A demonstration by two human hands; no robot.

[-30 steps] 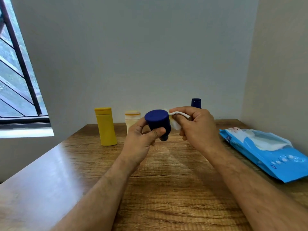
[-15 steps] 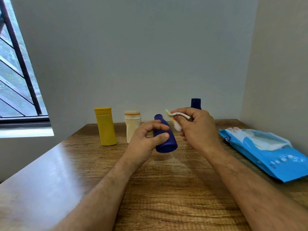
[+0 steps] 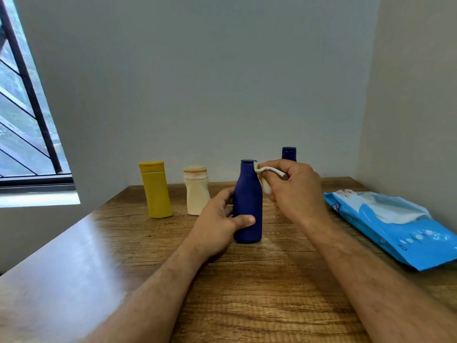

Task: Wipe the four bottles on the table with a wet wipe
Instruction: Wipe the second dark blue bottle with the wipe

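Observation:
A dark blue bottle [image 3: 248, 201] stands upright on the wooden table [image 3: 247, 293], and my left hand [image 3: 217, 224] wraps around its lower body. My right hand [image 3: 294, 191] pinches a folded white wet wipe [image 3: 265, 175] that touches the bottle's neck just below the cap. A yellow bottle [image 3: 155, 189] and a cream bottle [image 3: 196, 190] stand at the back left. Behind my right hand only the cap of a second dark blue bottle [image 3: 288, 153] shows.
A blue pack of wet wipes [image 3: 395, 224] lies on the table's right side, a white wipe poking from its opening. Walls close the table at the back and right. A barred window [image 3: 24, 107] is on the left.
My left hand turned the dark blue bottle from bottom-toward-me, through a tilt, to upright and set it on the table. My right hand kept the wipe and now holds it against the neck.

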